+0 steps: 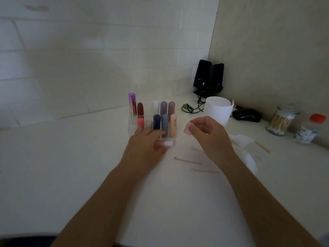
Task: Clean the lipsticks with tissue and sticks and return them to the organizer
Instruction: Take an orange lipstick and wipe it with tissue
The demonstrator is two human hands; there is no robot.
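A clear acrylic organizer [132, 122] stands on the white desk with several capped lipsticks upright in its cells, among them a tall purple one [132, 103], a dark red one [140, 109] and a peach one [173, 125]. My left hand [145, 145] is at the organizer's front and holds a pale pink lipstick [168, 143] low against it; the image is blurred there. My right hand [207, 133] is raised to the right of the organizer and pinches a small pale pink cap [187, 130]. Crumpled white tissue [246, 148] lies to the right. Two used cotton sticks [187, 160] lie in front of the organizer.
A white cup [219, 110] stands behind my right hand. Further right are a black mouse [246, 114], a glass jar of cotton swabs [279, 122] and a small bottle with a red cap [309, 129]. Black speakers [208, 77] with cables fill the corner. Another stick [262, 146] lies near the tissue.
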